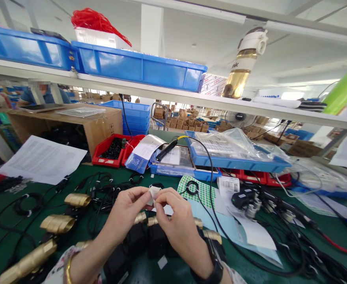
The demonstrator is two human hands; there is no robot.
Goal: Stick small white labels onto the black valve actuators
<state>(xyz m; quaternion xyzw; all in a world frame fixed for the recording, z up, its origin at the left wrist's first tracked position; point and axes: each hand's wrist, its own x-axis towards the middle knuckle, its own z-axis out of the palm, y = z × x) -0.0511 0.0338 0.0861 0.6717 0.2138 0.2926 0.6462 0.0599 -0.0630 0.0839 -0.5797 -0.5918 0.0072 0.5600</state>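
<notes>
Both hands meet over the middle of the bench around a small white piece (pixel 154 191) that looks like paper or a label. My left hand (pixel 126 211) pinches it between thumb and forefinger. From the other side, my right hand (pixel 178 219) pinches its lower edge. Below and behind the hands stand several black-bodied units (pixel 157 238) with brass fittings, partly hidden by my forearms. More brass valve bodies (pixel 58 223) lie in a row on the left. A small pale square (pixel 162 262) lies on the green surface between my forearms.
Coiled black cables (pixel 28 204) spread over the green bench. A sheet of green dot stickers (pixel 203 193) lies beyond my right hand, near black connectors (pixel 246 199). Red bins (pixel 108 150) and a blue tray (pixel 238 161) stand behind. An overhead shelf holds a bottle (pixel 241 67).
</notes>
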